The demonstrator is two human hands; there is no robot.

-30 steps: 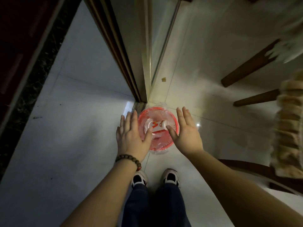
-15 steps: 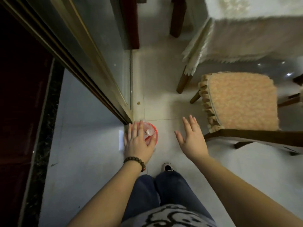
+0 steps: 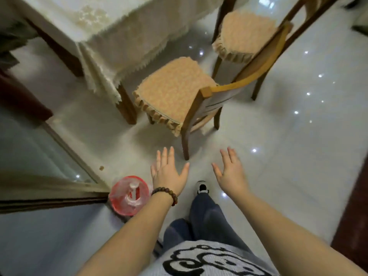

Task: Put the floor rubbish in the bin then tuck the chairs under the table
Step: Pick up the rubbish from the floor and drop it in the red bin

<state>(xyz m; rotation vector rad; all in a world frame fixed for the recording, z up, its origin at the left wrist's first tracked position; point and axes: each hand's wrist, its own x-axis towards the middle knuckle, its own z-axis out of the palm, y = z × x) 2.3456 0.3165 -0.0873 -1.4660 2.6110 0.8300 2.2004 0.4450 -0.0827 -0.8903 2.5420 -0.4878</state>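
Both hands are held out flat with fingers spread, nothing gripped: left hand (image 3: pixel 168 175), right hand (image 3: pixel 231 172). A bottle (image 3: pixel 133 193) can be seen inside the red bin (image 3: pixel 129 195) near left. Two chairs (image 3: pixel 179 96) (image 3: pixel 247 34) are pulled out from the table (image 3: pixel 103 22), farther off.

A small brown crumb (image 3: pixel 101 167) lies by the glass door's frame (image 3: pixel 75 156).

The table (image 3: pixel 65 18) ran off the top edge, its cloth hiding all but two legs. The far chair (image 3: pixel 251 34) was smeared by motion blur. A brown speck (image 3: pixel 101 167) on the floor was too small to identify.
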